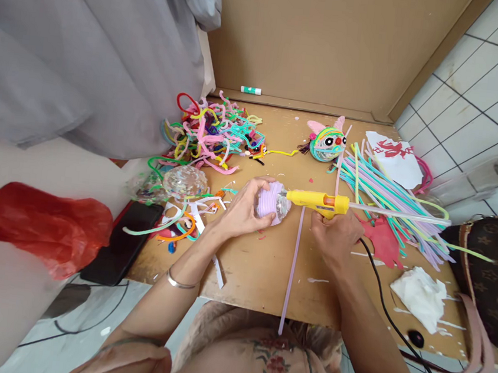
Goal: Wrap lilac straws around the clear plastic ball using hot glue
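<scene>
Near the middle of the table, my left hand (247, 206) holds a small clear ball (280, 209) partly wrapped in lilac pipe cleaner (268, 200). My right hand (337, 234) is closed around a yellow glue gun (318, 202), with a long clear glue stick (400, 214) out of its back. The gun's nozzle points left and meets the ball at the edge of the wrapping. A straight lilac pipe cleaner (292, 268) runs down toward the table's front edge; its upper end lies near the gun.
Tangled pipe cleaners (210, 129) and another clear ball (185, 181) sit at the left. Behind stands a decorated ball with eyes (327, 142). Straight pipe cleaners (382, 188), a tissue (419, 296) and a brown bag (495, 277) lie right. A black cord (381, 283) trails off the front.
</scene>
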